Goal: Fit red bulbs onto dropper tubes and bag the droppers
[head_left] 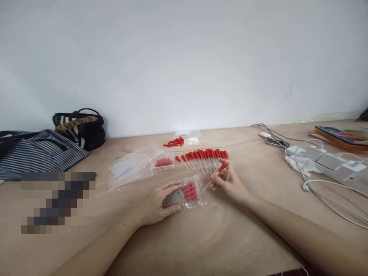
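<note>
My left hand [161, 203] is closed round the end of a clear zip bag [198, 203], which holds several droppers with red rubber bulbs [189, 191] side by side. Between the thumb and fingers of my right hand [228, 178] is a single dropper [222, 167], its red bulb up and its clear tube slanting down left towards the bag's mouth. Just behind lies a row of droppers [205, 154], bulbs pointing away from me. A second zip bag [171, 167] to the left contains several red-bulbed pieces. Fingers partly hide the tubes in the held bag.
Flat clear zip bags [132, 165] lie left of the row. Loose red bulbs [175, 142] sit at the back beside another clear bag [193, 137]. Chargers and a power strip [330, 159] with white cables stand on the right. A striped bag [43, 153] and black handbag [93, 132] occupy the left.
</note>
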`<state>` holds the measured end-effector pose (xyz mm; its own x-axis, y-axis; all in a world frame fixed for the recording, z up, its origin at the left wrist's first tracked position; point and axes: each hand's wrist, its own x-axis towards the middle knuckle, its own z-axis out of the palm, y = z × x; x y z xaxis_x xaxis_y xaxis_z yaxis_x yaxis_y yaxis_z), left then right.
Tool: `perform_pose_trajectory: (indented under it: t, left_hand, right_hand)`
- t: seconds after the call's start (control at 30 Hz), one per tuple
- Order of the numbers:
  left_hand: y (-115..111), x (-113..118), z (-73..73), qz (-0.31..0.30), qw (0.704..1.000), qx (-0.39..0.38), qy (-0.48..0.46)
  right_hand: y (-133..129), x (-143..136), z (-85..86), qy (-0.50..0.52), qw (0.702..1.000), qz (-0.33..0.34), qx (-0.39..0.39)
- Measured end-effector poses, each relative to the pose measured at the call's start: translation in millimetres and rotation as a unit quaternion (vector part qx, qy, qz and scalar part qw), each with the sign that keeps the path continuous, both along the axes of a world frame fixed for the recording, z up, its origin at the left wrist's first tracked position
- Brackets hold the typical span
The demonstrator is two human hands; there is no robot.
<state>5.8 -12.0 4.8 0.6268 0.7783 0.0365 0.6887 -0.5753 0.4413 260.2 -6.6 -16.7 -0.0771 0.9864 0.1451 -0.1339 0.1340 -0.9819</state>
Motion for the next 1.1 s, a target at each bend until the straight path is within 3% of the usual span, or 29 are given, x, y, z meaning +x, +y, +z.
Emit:
perform_pose_trajectory:
  t: [0.23,0.4,0.5,0.8,1.0,1.1]
  left_hand:
    - [0.1,-0.5,0.0,-0.002,1.000,-0.002,0.001]
    - [0.7,-1.5,-1.3,-0.001,1.000,-0.005,0.000]
    - [0.6,-0.9,-0.6,0.000,1.000,-0.006,-0.006]
    - [-0.2,0.4,1.1,-0.003,1.000,0.003,-0.007]
    - [-1.4,0.0,1.3,0.003,1.000,-0.002,0.004]
    - [-1.6,0.5,1.6,0.005,1.000,-0.003,0.008]
  right_hand:
    - [-6.7,-7.7,-0.7,0.023,0.999,0.016,-0.021]
    - [-16.0,-12.6,0.5,0.091,0.989,0.070,-0.091]
    - [-18.8,-12.1,0.1,0.098,0.987,0.093,-0.090]
    - [-15.7,-3.9,-3.1,-0.023,0.995,0.088,-0.029]
    - [-13.8,0.3,-6.0,-0.250,0.956,0.113,0.101]
    - [-11.9,-0.6,-5.5,-0.258,0.958,0.103,0.077]
